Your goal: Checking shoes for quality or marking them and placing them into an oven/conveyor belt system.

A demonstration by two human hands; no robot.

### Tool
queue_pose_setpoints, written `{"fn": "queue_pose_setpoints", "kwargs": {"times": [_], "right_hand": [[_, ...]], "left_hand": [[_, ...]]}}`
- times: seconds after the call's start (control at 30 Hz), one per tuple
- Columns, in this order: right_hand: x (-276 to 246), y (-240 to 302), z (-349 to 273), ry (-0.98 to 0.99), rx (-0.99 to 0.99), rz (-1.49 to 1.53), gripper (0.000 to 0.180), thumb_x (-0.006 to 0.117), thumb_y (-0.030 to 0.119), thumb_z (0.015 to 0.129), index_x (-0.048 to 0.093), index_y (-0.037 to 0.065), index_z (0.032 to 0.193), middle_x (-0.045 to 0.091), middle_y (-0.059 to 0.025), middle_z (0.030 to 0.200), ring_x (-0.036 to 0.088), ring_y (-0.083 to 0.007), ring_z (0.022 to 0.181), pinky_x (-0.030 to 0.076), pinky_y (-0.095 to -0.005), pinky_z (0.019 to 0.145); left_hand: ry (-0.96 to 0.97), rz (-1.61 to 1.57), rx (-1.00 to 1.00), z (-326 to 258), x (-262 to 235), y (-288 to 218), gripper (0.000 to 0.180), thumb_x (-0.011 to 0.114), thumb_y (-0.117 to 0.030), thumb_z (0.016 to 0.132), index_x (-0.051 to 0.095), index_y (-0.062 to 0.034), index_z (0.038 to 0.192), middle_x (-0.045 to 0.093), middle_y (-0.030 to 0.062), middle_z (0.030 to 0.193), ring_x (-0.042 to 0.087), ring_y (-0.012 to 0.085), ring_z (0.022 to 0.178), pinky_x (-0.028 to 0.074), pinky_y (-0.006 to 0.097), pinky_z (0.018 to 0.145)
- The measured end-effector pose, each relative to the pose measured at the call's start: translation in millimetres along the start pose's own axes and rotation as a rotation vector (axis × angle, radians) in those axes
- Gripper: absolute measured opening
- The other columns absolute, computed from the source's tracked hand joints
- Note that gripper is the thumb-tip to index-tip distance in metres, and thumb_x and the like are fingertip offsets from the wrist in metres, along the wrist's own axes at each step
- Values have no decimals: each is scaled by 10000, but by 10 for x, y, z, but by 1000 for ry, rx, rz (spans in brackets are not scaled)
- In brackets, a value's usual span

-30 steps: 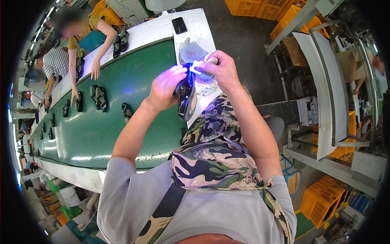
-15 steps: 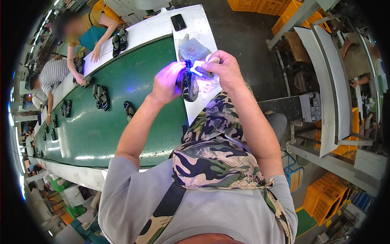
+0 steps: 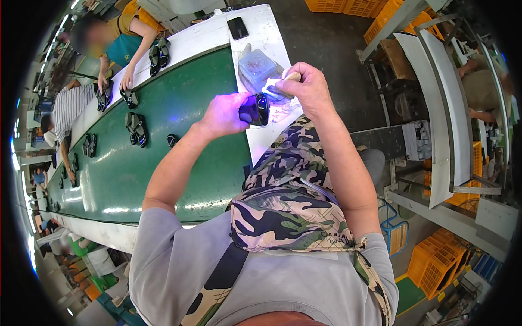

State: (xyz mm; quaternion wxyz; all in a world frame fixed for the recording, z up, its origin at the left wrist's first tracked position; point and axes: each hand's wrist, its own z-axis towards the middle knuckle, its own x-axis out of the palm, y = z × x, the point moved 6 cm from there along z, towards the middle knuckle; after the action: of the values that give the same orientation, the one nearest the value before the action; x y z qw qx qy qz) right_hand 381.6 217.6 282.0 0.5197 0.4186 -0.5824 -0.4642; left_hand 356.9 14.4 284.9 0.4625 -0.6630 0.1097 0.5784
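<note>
My left hand (image 3: pixel 224 113) grips a dark sandal (image 3: pixel 262 108), tilted on its side over the white tabletop (image 3: pixel 275 43). Bluish-violet light falls on the sandal and the fingers. To its right, my right hand (image 3: pixel 309 92) pinches a pale, crumpled cloth-like piece (image 3: pixel 273 86), bright white where the light hits it. The two hands are apart, with the cloth just beyond the sandal. Close behind them stands a translucent square container (image 3: pixel 256 66); its contents are too blurred to name.
A black phone (image 3: pixel 237 28) lies at the table's far end. Left of me, a green conveyor belt (image 3: pixel 190 92) carries several sandals, among them a pair (image 3: pixel 136 129). Across it, a co-worker (image 3: pixel 130 38) handles sandals. Orange crates (image 3: pixel 436 265) stand at lower right.
The sandal has turned onto its side and my hands have drawn apart. On the belt, a loose sandal has shifted away from me. The co-worker's hands have moved onto other sandals.
</note>
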Motion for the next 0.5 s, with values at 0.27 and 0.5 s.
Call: {"fn": "queue_pose_setpoints", "kwargs": {"times": [0.27, 0.5], "right_hand": [[-27, -43, 72, -63, -58, 76, 191, 803, 7, 732, 621, 27, 789, 577, 28, 733, 526, -56, 653, 440, -227, 576], [-33, -211, 140, -44, -120, -29, 174, 752, -44, 780, 604, 38, 821, 647, -36, 855, 618, -102, 784, 518, -261, 717]], "left_hand": [[326, -246, -93, -90, 166, 130, 672, 909, -200, 518, 633, -54, 1113, 709, 114, 953, 689, 234, 860, 542, 336, 808], [427, -746, -264, -202, 405, 368, 651, 911, -202, 602, 624, -6, 1153, 680, 33, 1003, 635, 160, 906, 515, 316, 869]]}}
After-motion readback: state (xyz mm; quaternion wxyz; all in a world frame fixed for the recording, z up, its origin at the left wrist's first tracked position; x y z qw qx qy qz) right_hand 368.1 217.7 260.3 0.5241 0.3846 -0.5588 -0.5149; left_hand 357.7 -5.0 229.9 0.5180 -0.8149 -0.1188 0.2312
